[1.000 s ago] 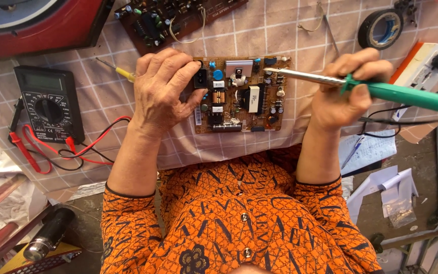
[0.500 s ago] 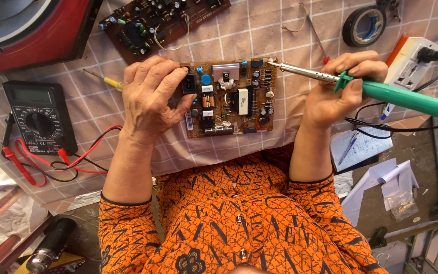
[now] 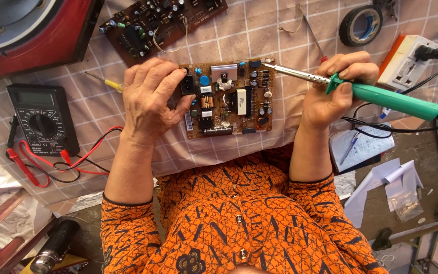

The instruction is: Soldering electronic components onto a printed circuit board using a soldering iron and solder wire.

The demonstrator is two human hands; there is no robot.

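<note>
A brown circuit board [image 3: 239, 99] crowded with components lies on the checked tablecloth in front of me. My left hand [image 3: 150, 99] grips its left edge, thumb and fingers over a black socket. My right hand [image 3: 335, 89] holds a soldering iron [image 3: 381, 96] by its green handle. The metal tip points left and hovers at the board's upper right corner.
A second circuit board [image 3: 163, 20] lies at the top. A multimeter [image 3: 41, 119] with red and black leads sits at the left, near a yellow-handled screwdriver [image 3: 105, 81]. Black tape roll [image 3: 361, 24] and a white power strip [image 3: 411, 63] are at the upper right, papers [image 3: 366, 147] below.
The view has shifted a little. The iron's tip has dropped closer to the board's upper right corner. My left hand keeps its grip on the board.
</note>
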